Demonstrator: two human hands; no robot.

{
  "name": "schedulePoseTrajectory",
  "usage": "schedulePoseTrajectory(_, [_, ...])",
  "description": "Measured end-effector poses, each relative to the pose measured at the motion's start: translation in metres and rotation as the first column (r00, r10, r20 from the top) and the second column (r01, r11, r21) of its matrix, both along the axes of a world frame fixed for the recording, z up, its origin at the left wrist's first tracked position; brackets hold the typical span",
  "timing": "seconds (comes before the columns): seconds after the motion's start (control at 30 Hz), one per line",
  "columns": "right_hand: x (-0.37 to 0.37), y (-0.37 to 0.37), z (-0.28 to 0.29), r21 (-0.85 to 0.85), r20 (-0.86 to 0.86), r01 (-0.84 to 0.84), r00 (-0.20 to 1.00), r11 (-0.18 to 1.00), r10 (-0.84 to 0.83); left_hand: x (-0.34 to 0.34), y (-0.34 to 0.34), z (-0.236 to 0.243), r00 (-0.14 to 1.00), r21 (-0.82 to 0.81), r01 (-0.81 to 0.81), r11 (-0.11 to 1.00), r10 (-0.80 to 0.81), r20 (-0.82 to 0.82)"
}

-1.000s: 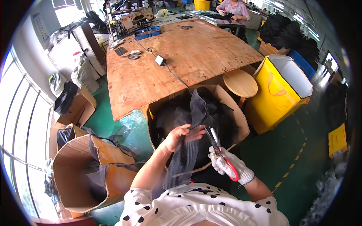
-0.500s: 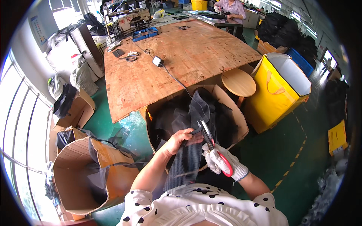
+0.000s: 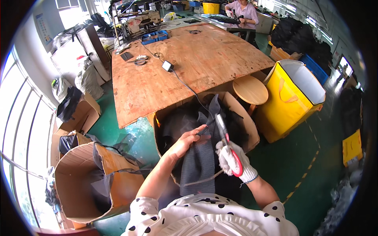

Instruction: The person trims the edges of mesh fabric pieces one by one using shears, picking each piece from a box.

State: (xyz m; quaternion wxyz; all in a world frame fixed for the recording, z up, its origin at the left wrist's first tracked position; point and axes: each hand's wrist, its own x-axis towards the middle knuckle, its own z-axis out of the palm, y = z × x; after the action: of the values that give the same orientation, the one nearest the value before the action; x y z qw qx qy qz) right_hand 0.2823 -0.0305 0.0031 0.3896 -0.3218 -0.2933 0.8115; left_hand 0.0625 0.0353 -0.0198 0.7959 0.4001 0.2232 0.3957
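Observation:
A strip of black mesh fabric [image 3: 199,165] hangs from my bare left hand [image 3: 183,145], pinched near its top edge between thumb and fingers. On my right hand [image 3: 245,167] is a white knitted glove, and the hand is closed round red-handled scissors [image 3: 221,126]. Their blades point away from me and look together, just right of the strip's top edge. Beneath both hands stands a cardboard box [image 3: 247,122] heaped with dark mesh pieces [image 3: 175,122]. Another piece of dark mesh [image 3: 214,106] rises beyond the scissor tips.
Ahead is a wooden table [image 3: 189,59] with a cable and a small device [image 3: 167,66]. A round stool [image 3: 250,90] and a yellow bag [image 3: 289,92] stand right; an open carton [image 3: 75,173] is left. Beyond the table, a person [image 3: 244,13] handles dark material.
The scissor blades, apart at the strip's top edge before, are now together and slightly to the right. The strip hangs flatter and farther right below my left hand.

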Motion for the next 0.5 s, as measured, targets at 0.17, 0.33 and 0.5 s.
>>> schedulePoseTrajectory(0.17, [-0.021, 0.004, 0.003, 0.86, 0.456, -0.048, 0.52, 0.508, -0.722, 0.017, -0.009, 0.014, 0.906, 0.569, 0.077, 0.819, 0.181, -0.383])
schedulePoseTrajectory(0.33, [0.001, 0.048, 0.012, -0.17, -0.729, 0.169, 0.641, 0.971, -0.239, 0.005, -0.022, 0.034, 0.67, 0.713, 0.267, 0.648, 0.408, -0.621])
schedulePoseTrajectory(0.5, [0.036, 0.064, 0.027, -0.054, -0.618, 0.42, 0.698, 0.906, -0.36, -0.031, -0.031, 0.026, 0.452, 0.701, 0.38, 0.604, 0.54, -0.71])
